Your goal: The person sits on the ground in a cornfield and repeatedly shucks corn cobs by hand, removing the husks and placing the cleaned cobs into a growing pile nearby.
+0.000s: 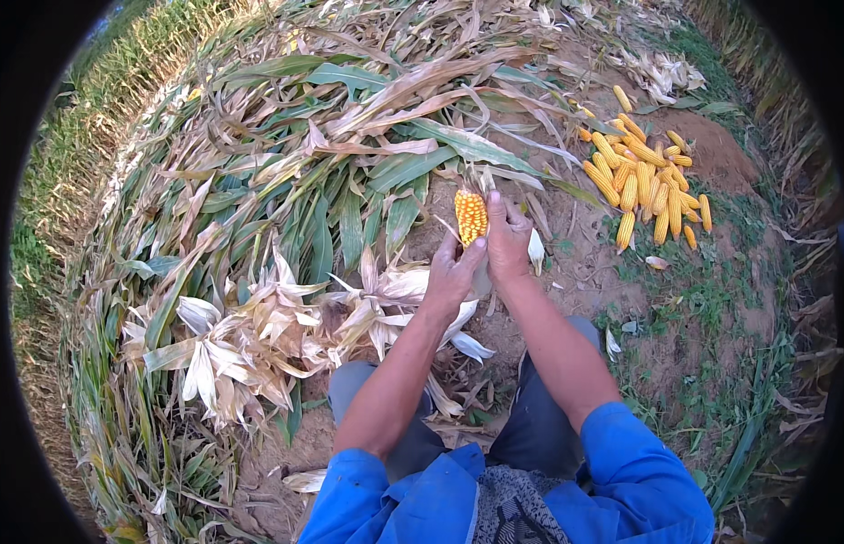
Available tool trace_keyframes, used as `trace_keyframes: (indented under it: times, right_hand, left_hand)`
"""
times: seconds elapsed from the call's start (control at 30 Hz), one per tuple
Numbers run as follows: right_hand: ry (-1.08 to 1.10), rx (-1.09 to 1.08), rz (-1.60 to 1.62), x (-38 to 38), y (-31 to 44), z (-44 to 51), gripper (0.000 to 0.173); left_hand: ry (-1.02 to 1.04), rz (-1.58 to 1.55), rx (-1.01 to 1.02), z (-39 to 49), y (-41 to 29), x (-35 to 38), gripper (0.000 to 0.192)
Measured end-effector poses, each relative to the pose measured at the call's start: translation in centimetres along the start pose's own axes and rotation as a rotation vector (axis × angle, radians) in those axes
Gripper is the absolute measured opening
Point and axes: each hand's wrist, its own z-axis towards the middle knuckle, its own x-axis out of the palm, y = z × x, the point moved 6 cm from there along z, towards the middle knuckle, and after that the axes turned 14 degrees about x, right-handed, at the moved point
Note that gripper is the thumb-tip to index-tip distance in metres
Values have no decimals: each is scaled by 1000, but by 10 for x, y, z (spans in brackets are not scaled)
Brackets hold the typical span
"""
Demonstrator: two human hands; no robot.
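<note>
Between my hands is a corn cob [470, 216] with exposed yellow kernels, its silk end pointing away from me. My left hand [454, 266] grips its lower part, the thumb lying across the base. Along the cob's right side, my right hand [507, 238] is closed on pale husk leaves [482, 275], part of which hangs below the fingers. The husk's attachment to the cob is hidden by the hands. To the right on the soil lies a heap of husked yellow corn cobs [643, 177].
Cut corn stalks with green and dry leaves [313, 190] cover the ground ahead and left. Empty dry husks [238, 353] lie in a pile at the left and before my knees. Low weeds [694, 319] grow on the right, and standing plants [75, 156] line the left edge.
</note>
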Motion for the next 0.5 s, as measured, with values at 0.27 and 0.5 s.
trace_keyframes:
  times: [0.27,0.5]
  right_hand:
    - [19,123,-102,4,-26,0,35]
    - [194,303,243,-2,-9,-1,30]
  left_hand:
    - [-206,8,-38,-9,4,-14,43]
    - [-540,-288,-36,7,-20,-73,39]
